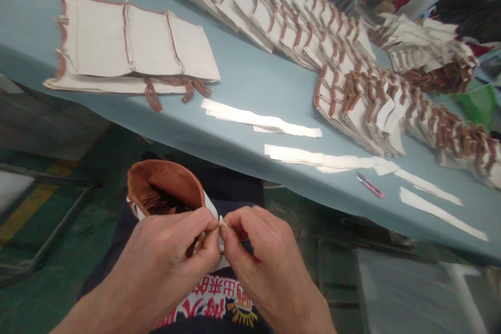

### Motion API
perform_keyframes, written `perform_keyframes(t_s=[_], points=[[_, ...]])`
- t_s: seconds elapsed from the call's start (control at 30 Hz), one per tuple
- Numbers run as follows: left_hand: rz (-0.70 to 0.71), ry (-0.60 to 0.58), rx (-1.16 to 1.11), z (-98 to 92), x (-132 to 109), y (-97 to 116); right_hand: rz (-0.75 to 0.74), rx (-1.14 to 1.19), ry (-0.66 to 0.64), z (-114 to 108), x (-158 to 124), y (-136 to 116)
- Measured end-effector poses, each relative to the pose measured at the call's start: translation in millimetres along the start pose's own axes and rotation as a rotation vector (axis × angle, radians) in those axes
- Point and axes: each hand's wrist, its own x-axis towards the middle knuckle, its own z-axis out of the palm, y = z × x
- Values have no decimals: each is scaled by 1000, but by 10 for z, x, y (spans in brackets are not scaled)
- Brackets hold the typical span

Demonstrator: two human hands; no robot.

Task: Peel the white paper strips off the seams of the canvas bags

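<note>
My left hand (178,248) and my right hand (268,258) meet in front of my lap, thumbs and forefingers pinched. Between the fingertips shows a small white strip end (221,221); the fingers cover most of it. Right behind my left hand, a brown-lined fabric pouch (168,175) rests on my lap, its round mouth facing up and folded brown pieces inside. Its pale outer side runs down behind both hands, and I cannot tell whether the strip is joined to it.
On the blue-covered table (250,83) lie a flat cream panel piece (102,36) with brown seams, white strips (262,121) and pink-handled thread snips (370,185). Long rows of stacked cream-and-brown pieces (289,26) fill the far side. The table's near edge runs beyond my lap.
</note>
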Motion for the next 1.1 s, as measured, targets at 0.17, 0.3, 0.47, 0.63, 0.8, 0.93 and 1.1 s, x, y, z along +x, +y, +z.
perform_keyframes(t_s=[0.17, 0.3, 0.47, 0.63, 0.8, 0.93, 1.1], points=[[-58, 31, 15, 64, -47, 4, -30, -106, 60, 72, -7, 8], [-98, 43, 7, 67, -40, 11, -28, -92, 81, 104, -33, -5], [-146, 91, -32, -17, 29, -87, 23, 58, 136, 57, -63, -71], [-221, -5, -203, -122, -38, -221, 349, 363, 58, -6, -23, -61], [-431, -42, -489, -231, -115, -186, 411, 471, 11, -12, 15, -24], [-346, -65, -497, -261, -93, -132, 373, 471, 20, 5, 17, -22], [-118, 2, -243, -211, -88, -87, 305, 352, 49, 38, -28, -23]])
